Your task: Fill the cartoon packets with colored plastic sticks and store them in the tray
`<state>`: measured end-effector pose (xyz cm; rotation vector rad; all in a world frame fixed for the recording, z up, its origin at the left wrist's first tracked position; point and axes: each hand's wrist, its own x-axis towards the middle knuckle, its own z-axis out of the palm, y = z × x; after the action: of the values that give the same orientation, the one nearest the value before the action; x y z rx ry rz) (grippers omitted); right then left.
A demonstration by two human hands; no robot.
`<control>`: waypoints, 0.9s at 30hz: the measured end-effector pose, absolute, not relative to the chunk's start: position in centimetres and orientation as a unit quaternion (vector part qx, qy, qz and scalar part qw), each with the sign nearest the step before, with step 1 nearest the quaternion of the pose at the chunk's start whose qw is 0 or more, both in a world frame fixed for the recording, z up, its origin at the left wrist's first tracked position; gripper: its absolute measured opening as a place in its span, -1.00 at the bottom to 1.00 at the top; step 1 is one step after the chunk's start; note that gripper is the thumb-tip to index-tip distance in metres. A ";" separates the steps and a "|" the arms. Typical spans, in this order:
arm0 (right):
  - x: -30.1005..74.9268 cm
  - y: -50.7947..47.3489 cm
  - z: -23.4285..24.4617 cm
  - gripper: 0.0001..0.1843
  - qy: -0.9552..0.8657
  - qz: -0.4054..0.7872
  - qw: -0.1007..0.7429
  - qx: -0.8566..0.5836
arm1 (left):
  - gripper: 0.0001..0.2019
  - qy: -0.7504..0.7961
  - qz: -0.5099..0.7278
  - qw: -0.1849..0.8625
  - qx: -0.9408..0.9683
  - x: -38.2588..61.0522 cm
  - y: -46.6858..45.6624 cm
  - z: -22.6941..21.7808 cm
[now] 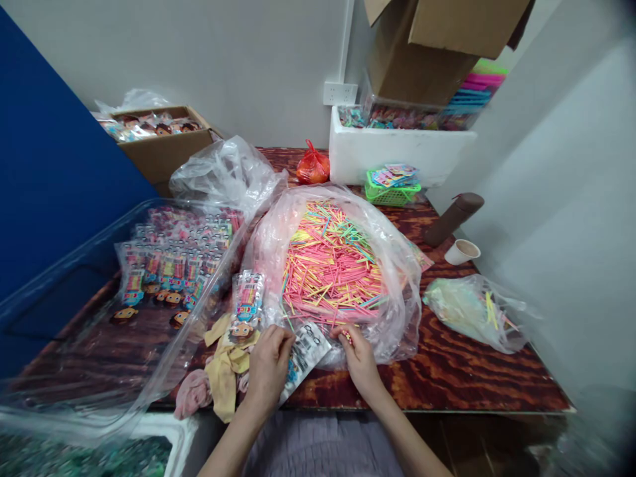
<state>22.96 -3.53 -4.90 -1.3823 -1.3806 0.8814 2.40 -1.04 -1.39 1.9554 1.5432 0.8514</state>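
Observation:
My left hand [271, 361] is closed in a pinch at the left edge of a printed clear packet [309, 352], which lies tilted near the table's front edge. A thin green stick shows just above those fingertips. On the packet's other side, my right hand [356, 354] is closed around a small bundle of thin coloured sticks [346, 337], with only their ends visible. In front of both hands, a large open plastic bag [397, 291] holds a heap of pink, yellow and green sticks [332, 265]. A filled packet [247, 305] lies left of that bag.
Left, a clear plastic tub [163, 361] holds several filled packets. Yellow and pink cloths [223, 377] lie by my left wrist. At right are a paper cup [462, 252], a brown bottle [454, 218] and a tied bag [472, 311]. Behind stand a green basket [392, 195] and foam box [397, 152].

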 end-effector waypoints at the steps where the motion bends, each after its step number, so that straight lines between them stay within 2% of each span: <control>1: 22.9 -3.5 -4.9 -0.77 -0.565 0.361 0.480 -0.566 | -0.79 0.565 0.307 0.252 0.723 2.3 -1.0 -1.4; 6: 23.0 -3.6 -5.0 -0.78 -0.565 0.361 0.482 -0.564 | -0.80 0.559 0.316 0.231 0.731 1.9 -0.6 -0.7; 12: 23.0 -3.6 -5.3 -0.79 -0.564 0.356 0.486 -0.565 | -0.71 0.565 0.327 0.177 0.737 1.4 0.2 -0.4; 19: 23.0 -3.6 -5.4 -0.77 -0.572 0.349 0.483 -0.563 | -0.83 0.546 0.310 0.209 0.749 1.0 0.7 -0.7; 23: 22.9 -3.6 -5.3 -0.77 -0.563 0.351 0.489 -0.566 | -0.81 0.556 0.360 0.203 0.721 0.5 0.8 0.4; 27: 22.7 -3.7 -4.9 -0.77 -0.543 0.363 0.495 -0.574 | -0.79 0.554 0.400 0.245 0.687 0.2 0.7 1.4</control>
<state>22.69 -3.67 -4.94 -1.3903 -1.3153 0.8811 0.16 0.65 1.43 1.8763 1.5129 1.0922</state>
